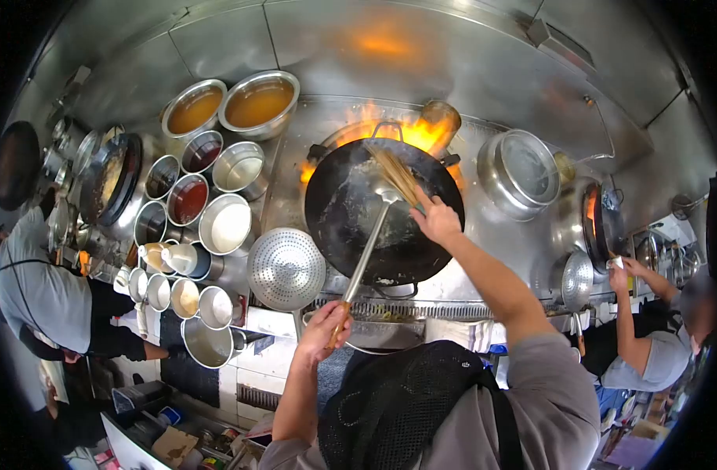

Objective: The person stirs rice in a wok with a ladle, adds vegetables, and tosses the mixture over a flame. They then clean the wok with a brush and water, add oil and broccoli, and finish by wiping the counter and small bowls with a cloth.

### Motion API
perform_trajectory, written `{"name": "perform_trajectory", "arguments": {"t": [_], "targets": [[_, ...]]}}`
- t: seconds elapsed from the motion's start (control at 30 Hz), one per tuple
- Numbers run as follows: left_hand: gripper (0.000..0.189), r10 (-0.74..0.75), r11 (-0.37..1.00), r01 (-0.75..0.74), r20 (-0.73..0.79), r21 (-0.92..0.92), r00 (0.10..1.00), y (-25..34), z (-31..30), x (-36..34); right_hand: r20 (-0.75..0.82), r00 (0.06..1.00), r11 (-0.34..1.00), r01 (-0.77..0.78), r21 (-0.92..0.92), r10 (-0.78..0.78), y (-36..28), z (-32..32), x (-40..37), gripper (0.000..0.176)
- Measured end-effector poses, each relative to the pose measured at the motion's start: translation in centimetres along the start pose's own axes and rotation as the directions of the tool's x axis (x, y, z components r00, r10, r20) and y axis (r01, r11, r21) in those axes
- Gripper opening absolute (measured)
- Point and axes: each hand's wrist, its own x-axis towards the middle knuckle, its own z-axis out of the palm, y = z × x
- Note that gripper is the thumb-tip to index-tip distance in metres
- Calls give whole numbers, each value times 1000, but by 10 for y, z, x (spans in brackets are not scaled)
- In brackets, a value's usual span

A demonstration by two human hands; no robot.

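Observation:
A large black wok (pixel 343 227) sits over a burner, with flames (pixel 421 133) rising behind its far rim. My left hand (pixel 325 331) is closed round the wooden handle of a long metal ladle (pixel 368 249), whose bowl is inside the wok. My right hand (pixel 439 219) grips a bamboo wok brush (pixel 395 174) by its near end. The brush's bristles point to the far left, against the wok's inner wall, close to the ladle's bowl. Wet, whitish patches and haze show on the wok's inside surface.
Left of the wok rests a perforated strainer (pixel 286 269). Beyond it stand several metal pots of sauces and powders (pixel 224 224) and two bowls of brown liquid (pixel 259 104). A steel pot (pixel 519 174) stands right. Other people (pixel 49 282) work at both sides.

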Motion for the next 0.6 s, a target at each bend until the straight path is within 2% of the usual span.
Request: {"name": "perform_trajectory", "arguments": {"t": [0.07,0.1,0.13,0.17,0.2,0.23,0.27,0.3,0.33,0.37,0.43,0.47,0.5,0.53,0.57,0.6], "targets": [[31,42,986,-24,-108,162,993,-1,11,5,27,999,999,29,-33,-28,-2,-12,-3,61],[31,36,987,-17,-112,158,993,-2,15,6,115,976,980,191,-57,-183,-5,-22,-13,62],[33,120,924,-59,-141,377,983,-3,19,7,201,924,937,344,-65,-326,-6,-27,-21,62],[34,210,809,-90,-142,582,967,-2,21,8,199,927,940,335,-65,-317,-1,-23,-22,62],[38,290,684,-101,-142,722,947,-3,19,13,148,968,975,215,-62,-204,3,-23,-15,63],[38,295,682,-108,-137,724,946,-6,20,17,97,991,994,97,-51,-91,6,-25,-8,63],[40,518,290,-156,-18,944,855,-7,20,20,98,987,992,128,-16,-126,9,-25,-3,60],[42,648,-155,-110,185,982,739,-7,24,23,91,988,992,124,-14,-122,7,-38,8,60],[43,623,-84,-35,80,996,778,1,39,18,111,987,988,130,-80,-120,6,-52,20,58],[43,610,-88,-36,82,995,788,4,46,11,132,985,981,132,-144,-114,7,-63,25,57],[45,600,-182,54,67,982,797,13,54,10,-65,997,998,37,-52,-40,15,-91,31,57],[45,609,-227,32,116,973,785,13,49,11,-222,975,995,49,92,-28,28,-92,35,60],[45,614,-225,32,116,974,781,11,35,16,-226,974,995,55,89,-33,28,-96,36,60],[45,567,-13,-96,87,995,819,11,19,22,-311,938,945,-47,324,153,25,-102,33,63],[44,512,204,-207,76,957,856,7,6,28,-344,872,828,-115,550,349,23,-109,29,66],[44,517,197,-211,82,957,852,7,4,30,-61,867,578,-275,768,495,5,-124,18,62]]}}
